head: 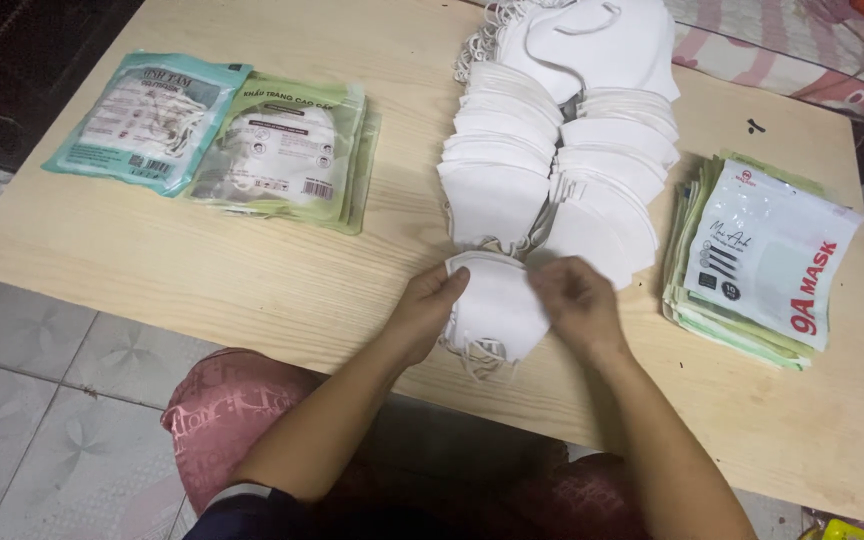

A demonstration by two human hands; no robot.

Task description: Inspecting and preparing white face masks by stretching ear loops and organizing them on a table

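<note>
On the pale wooden worktop (252, 280), two rows of folded white face masks (552, 170) run down the middle. Left of the rows lie two filled plastic mask packets (222, 135); right of them, a stack of flat pouches (752, 265); at their near end, a small mask bundle (497, 310).

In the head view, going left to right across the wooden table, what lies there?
Teal sealed mask packet → green sealed mask packets → two rows of overlapping folded white face masks → stack of flat green and white empty pouches. Both hands hold a small bundle of white masks at the near edge.
</note>
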